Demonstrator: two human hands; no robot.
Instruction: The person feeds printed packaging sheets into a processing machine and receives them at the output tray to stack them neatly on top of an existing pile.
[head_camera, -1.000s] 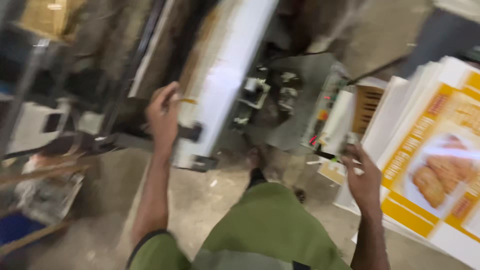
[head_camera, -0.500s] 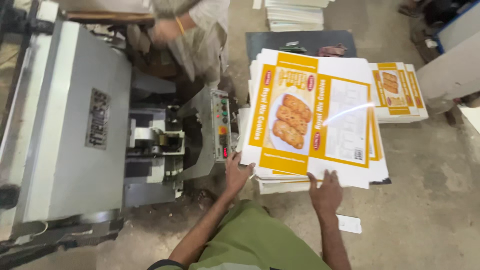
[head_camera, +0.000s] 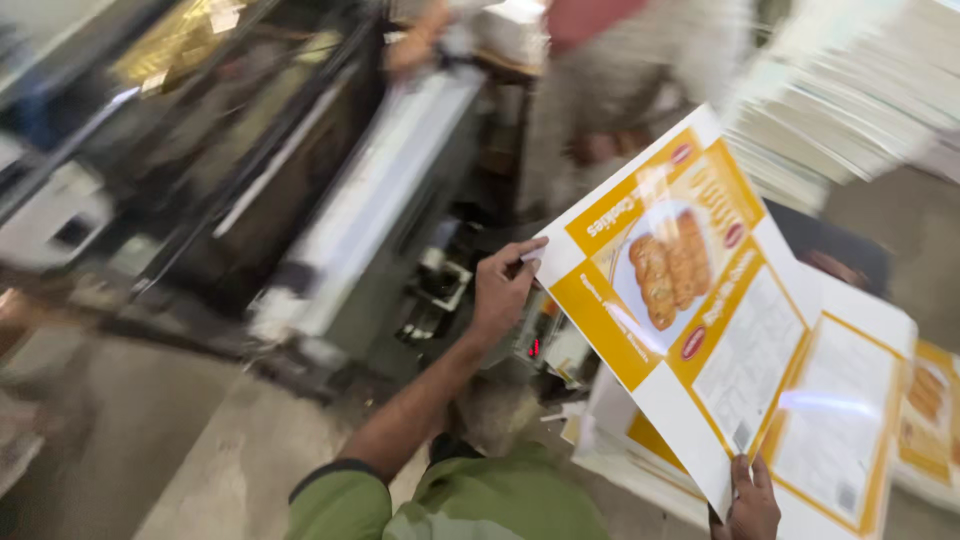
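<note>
I hold a flat printed carton sheet (head_camera: 690, 290), white and yellow with a picture of biscuits, tilted up in front of me. My left hand (head_camera: 503, 285) grips its upper left corner. My right hand (head_camera: 748, 500) pinches its lower edge near the bottom of the view. Under the lifted sheet lies a stack of the same printed sheets (head_camera: 850, 430), to the right.
A large grey and black machine (head_camera: 330, 250) fills the left and middle, blurred. Another person (head_camera: 620, 60) stands behind it at the top. A tall pile of white sheets (head_camera: 850, 100) is at the upper right. Concrete floor (head_camera: 180, 450) lies at lower left.
My hands were on the stack's near edge; now both have lifted one sheet off the stack and tilted it up. My view has swung left toward the machine.
</note>
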